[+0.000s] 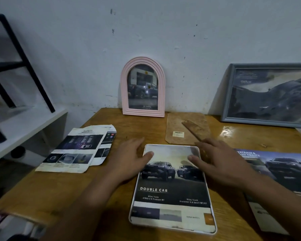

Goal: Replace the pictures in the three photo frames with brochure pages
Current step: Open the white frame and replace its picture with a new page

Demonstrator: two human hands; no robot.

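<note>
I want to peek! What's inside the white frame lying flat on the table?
A brochure page showing two trucks and the words DOUBLE CAB lies in the white frame. Whatever is underneath the page is covered, so I cannot see it.

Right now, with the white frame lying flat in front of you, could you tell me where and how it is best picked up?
Probably by its two long side edges, one hand from each side. The white frame lies flat on the table with the loose brochure page face up in it, so lifting it level should keep the page seated. The left hand and right hand already flank its top corners.
</note>
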